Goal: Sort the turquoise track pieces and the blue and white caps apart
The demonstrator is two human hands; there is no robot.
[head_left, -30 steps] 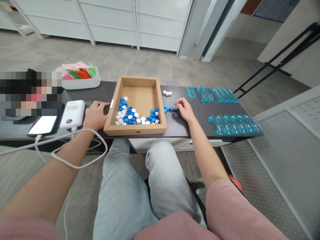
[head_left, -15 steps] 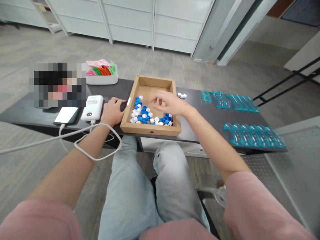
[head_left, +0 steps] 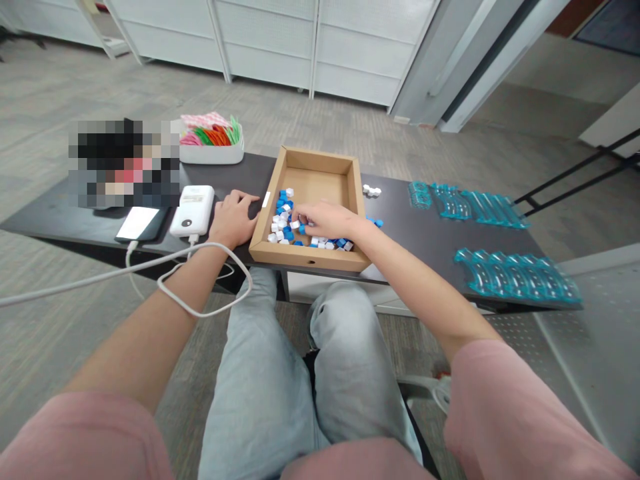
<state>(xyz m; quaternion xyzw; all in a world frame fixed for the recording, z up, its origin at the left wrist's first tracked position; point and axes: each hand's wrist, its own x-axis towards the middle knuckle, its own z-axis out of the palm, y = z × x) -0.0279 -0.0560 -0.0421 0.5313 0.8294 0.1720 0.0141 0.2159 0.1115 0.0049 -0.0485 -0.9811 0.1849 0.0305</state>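
My right hand (head_left: 323, 220) reaches over the right wall of the shallow cardboard box (head_left: 310, 256), its bent fingertips down among small blue and white hexagonal pieces (head_left: 281, 225). A white piece and a blue piece show at those fingertips, and the fingers appear closed around them; their exact grip is partly hidden. My left hand (head_left: 234, 219) lies on the dark table beside the box's left wall, fingers stretched out, holding nothing. On the table right of the box are a short row of white pieces (head_left: 371, 191) and some blue pieces (head_left: 375, 222), partly hidden by my right forearm.
Clear teal plastic parts (head_left: 517, 275) lie in groups on the table's right side. To the left are a white power bank (head_left: 193, 212), a phone (head_left: 143, 223), and a looping white cable (head_left: 200, 248). Behind them stands a white tub (head_left: 213, 153) of colourful packets.
My right hand has dropped from above the box to the pieces on its left side, uncovering blue pieces right of the box. My left hand keeps its place. The view has shifted slightly.
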